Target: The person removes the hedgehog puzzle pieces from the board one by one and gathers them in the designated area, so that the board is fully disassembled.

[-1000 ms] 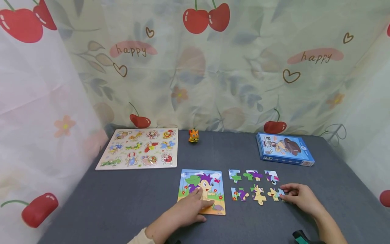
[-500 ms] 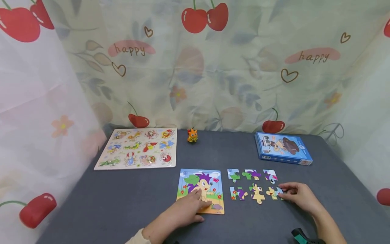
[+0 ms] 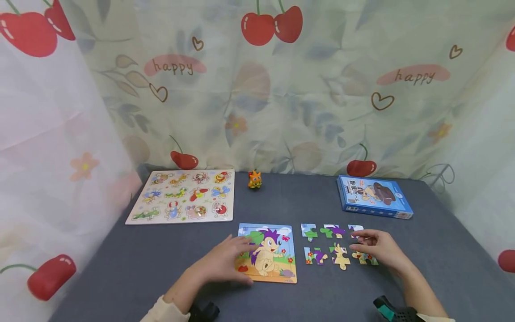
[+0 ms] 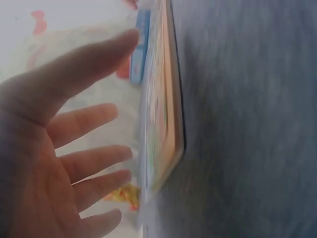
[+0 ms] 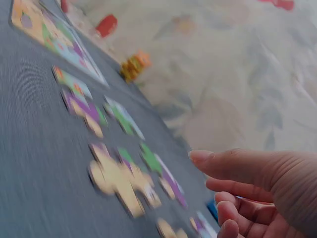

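A square hedgehog puzzle board (image 3: 277, 264) lies on the table in front of me. My left hand (image 3: 225, 259) hovers over its left edge, thumb and fingers spread. In the left wrist view those fingers (image 4: 96, 161) look apart from the board (image 4: 171, 109) and hold nothing. Two rows of loose puzzle pieces lie to the board's right, among them a cream piece (image 3: 340, 257) and a green-and-blue piece (image 3: 309, 231). Over the rightmost pieces is my right hand (image 3: 384, 250), loosely bent and holding nothing. It partly covers the upper right piece (image 3: 355, 228) and lower right piece (image 3: 364, 258).
A pegged insect board (image 3: 183, 197) lies at the back left. Near it stands a small orange figurine (image 3: 255, 179). A blue box (image 3: 376, 197) lies at the back right. Printed curtains (image 3: 281, 112) enclose the dark table (image 3: 181, 250).
My left hand has come off the board's middle and moved to its left edge, fingers spreading. My right hand has left the lower right piece, rising and shifting slightly left.
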